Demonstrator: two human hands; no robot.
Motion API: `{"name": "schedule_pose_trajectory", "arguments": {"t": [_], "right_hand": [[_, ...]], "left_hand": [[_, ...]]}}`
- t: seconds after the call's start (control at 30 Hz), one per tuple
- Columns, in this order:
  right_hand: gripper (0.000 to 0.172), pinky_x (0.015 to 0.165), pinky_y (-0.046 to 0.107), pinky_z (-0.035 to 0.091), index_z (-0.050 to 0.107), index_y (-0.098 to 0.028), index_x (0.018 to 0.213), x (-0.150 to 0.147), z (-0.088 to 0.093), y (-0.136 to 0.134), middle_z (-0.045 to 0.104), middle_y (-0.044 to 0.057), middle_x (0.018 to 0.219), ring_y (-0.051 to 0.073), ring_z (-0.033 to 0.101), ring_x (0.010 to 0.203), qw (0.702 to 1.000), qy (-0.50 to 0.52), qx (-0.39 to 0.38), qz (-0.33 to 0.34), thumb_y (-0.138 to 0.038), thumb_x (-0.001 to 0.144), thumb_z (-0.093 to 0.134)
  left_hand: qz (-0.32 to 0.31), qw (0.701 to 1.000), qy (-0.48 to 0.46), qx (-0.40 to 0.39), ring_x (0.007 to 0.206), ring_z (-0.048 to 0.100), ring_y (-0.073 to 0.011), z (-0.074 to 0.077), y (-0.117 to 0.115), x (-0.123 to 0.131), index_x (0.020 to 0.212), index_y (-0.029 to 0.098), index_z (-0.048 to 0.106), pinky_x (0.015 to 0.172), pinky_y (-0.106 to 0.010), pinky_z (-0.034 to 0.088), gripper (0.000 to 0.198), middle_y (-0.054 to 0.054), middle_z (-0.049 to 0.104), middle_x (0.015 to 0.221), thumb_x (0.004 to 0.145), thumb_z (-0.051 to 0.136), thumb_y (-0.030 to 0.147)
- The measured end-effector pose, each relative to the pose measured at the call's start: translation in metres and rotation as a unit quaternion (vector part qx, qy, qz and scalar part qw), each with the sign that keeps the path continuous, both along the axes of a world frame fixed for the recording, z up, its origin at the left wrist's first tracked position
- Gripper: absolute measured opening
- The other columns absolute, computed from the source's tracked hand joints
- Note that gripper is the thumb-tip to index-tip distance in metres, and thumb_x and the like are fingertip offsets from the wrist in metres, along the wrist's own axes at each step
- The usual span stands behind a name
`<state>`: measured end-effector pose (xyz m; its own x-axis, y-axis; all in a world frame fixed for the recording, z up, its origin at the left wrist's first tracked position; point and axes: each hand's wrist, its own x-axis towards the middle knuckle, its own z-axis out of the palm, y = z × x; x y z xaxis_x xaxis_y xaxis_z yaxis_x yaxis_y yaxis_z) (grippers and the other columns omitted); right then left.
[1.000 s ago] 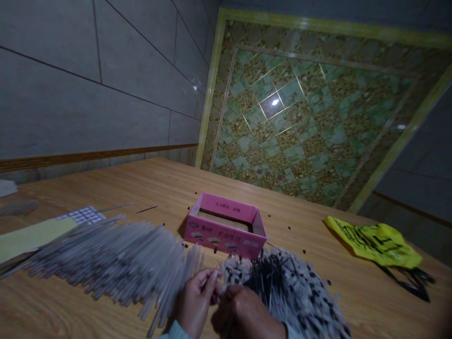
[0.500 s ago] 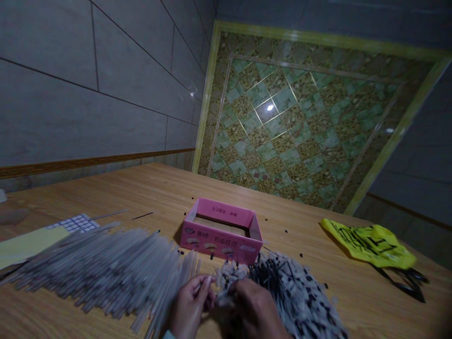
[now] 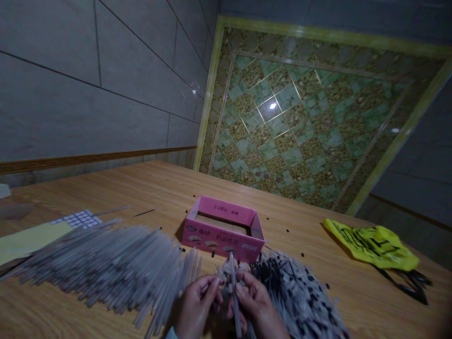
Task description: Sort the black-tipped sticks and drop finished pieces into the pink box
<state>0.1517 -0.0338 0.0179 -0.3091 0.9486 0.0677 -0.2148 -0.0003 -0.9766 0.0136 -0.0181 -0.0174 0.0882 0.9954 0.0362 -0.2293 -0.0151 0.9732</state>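
Observation:
My right hand (image 3: 259, 308) pinches a slim translucent plastic tube (image 3: 232, 270), which stands nearly upright between thumb and fingers. Just to its left, my left hand (image 3: 196, 303) has thumb and fingertips pressed together; whatever may be in them is too small to make out. A broad heap of similar translucent tubes (image 3: 113, 268) lies left of the hands. On the right is a pile of whitish translucent pieces (image 3: 310, 296) with black bits and thin black strips, partly hidden by my right hand. Behind the hands stands an open pink cardboard box (image 3: 219, 241) with printed lettering.
A yellow plastic bag (image 3: 374, 247) with black print and black handles lies at the right on the wooden table (image 3: 148, 188). At the left are a pale yellow sheet (image 3: 31, 242) and a checked piece (image 3: 77, 223). Small black bits are scattered around the box.
The tube now shows upright in my right hand, which has turned so its thumb and fingers are visible. My left hand stays almost in place, fingertips still together. The view has shifted slightly.

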Motion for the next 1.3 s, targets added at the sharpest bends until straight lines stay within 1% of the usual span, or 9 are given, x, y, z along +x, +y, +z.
{"name": "schedule_pose_trajectory", "arguments": {"t": [0.23, 0.4, 0.47, 0.57, 0.7, 0.87, 1.0, 1.13, 1.3], "right_hand": [[0.044, 0.029, 0.014, 0.019, 0.054, -0.013, 0.062, -0.002, -0.024, -0.002, 0.053, -0.002, 0.041, 0.003, 0.032, 0.027, 0.996, -0.073, -0.019, -0.043, -0.056, 0.071, 0.060], [0.031, 0.039, 0.018, 0.033, 0.061, -0.013, 0.062, 0.007, -0.021, -0.007, 0.054, -0.001, 0.048, 0.009, 0.047, 0.040, 0.969, -0.218, 0.057, -0.104, -0.039, 0.078, 0.056], [0.010, 0.054, 0.020, 0.040, 0.065, -0.015, 0.068, 0.017, -0.011, -0.011, 0.062, 0.002, 0.064, 0.014, 0.057, 0.061, 0.923, -0.332, 0.124, -0.147, -0.020, 0.073, 0.058], [0.020, 0.061, 0.021, 0.038, 0.068, -0.021, 0.070, 0.031, 0.001, -0.016, 0.065, 0.001, 0.074, 0.015, 0.059, 0.071, 0.836, -0.508, 0.177, -0.106, -0.006, 0.064, 0.056], [0.023, 0.054, 0.020, 0.033, 0.070, -0.027, 0.071, 0.040, -0.001, -0.018, 0.065, -0.002, 0.078, 0.013, 0.059, 0.069, 0.749, -0.624, 0.222, -0.020, -0.008, 0.066, 0.057], [0.009, 0.050, 0.025, 0.027, 0.068, -0.025, 0.070, 0.036, -0.011, -0.016, 0.063, -0.001, 0.078, 0.014, 0.056, 0.069, 0.668, -0.687, 0.283, -0.021, -0.018, 0.070, 0.062], [0.009, 0.051, 0.025, 0.028, 0.064, -0.022, 0.061, 0.036, -0.013, -0.016, 0.062, -0.001, 0.074, 0.013, 0.055, 0.072, 0.656, -0.685, 0.316, -0.008, -0.021, 0.070, 0.065], [0.008, 0.052, 0.022, 0.031, 0.064, -0.021, 0.061, 0.041, -0.009, -0.019, 0.062, -0.001, 0.074, 0.013, 0.054, 0.071, 0.678, -0.654, 0.336, -0.011, -0.021, 0.067, 0.069], [0.013, 0.054, 0.022, 0.041, 0.068, -0.025, 0.088, 0.053, 0.011, -0.032, 0.064, 0.005, 0.077, 0.015, 0.059, 0.067, 0.724, -0.550, 0.411, -0.057, -0.024, 0.079, 0.058]], "left_hand": [[-0.120, 0.990, 0.017, 0.079, 0.084, 0.060, -0.0220, 0.011, -0.008, 0.000, 0.095, 0.016, 0.070, 0.079, -0.030, 0.045, 0.034, -0.011, 0.067, 0.092, 0.076, 0.057, 0.041], [-0.083, 0.996, -0.034, 0.011, 0.081, 0.060, -0.0208, 0.003, -0.003, -0.004, 0.081, 0.015, 0.073, 0.076, -0.030, 0.046, 0.032, -0.008, 0.069, 0.081, 0.069, 0.064, 0.043], [-0.043, 0.995, -0.064, -0.057, 0.074, 0.061, -0.0183, -0.001, 0.000, -0.005, 0.079, 0.015, 0.072, 0.067, -0.027, 0.048, 0.034, -0.007, 0.069, 0.077, 0.066, 0.065, 0.046], [0.021, 0.988, -0.099, -0.114, 0.073, 0.060, -0.0166, 0.000, 0.002, -0.006, 0.078, 0.015, 0.071, 0.059, -0.023, 0.048, 0.037, -0.006, 0.068, 0.078, 0.059, 0.070, 0.047], [0.059, 0.982, -0.117, -0.135, 0.070, 0.060, -0.0155, 0.006, 0.001, -0.005, 0.081, 0.015, 0.070, 0.054, -0.021, 0.049, 0.042, -0.005, 0.066, 0.074, 0.054, 0.074, 0.046], [0.044, 0.982, -0.112, -0.146, 0.066, 0.060, -0.0139, 0.002, 0.003, -0.005, 0.082, 0.015, 0.070, 0.053, -0.020, 0.049, 0.042, -0.004, 0.065, 0.073, 0.054, 0.075, 0.045], [0.024, 0.984, -0.108, -0.142, 0.062, 0.059, -0.0116, -0.002, 0.004, -0.005, 0.079, 0.015, 0.070, 0.052, -0.018, 0.048, 0.038, -0.003, 0.065, 0.072, 0.057, 0.073, 0.045], [0.014, 0.982, -0.124, -0.142, 0.062, 0.060, -0.0115, -0.002, 0.003, -0.004, 0.078, 0.014, 0.069, 0.053, -0.018, 0.048, 0.034, -0.003, 0.065, 0.068, 0.060, 0.072, 0.043], [0.020, 0.963, -0.212, -0.166, 0.063, 0.063, -0.0129, -0.002, 0.003, -0.003, 0.079, 0.013, 0.068, 0.055, -0.020, 0.051, 0.029, -0.003, 0.067, 0.068, 0.059, 0.075, 0.034]]}}
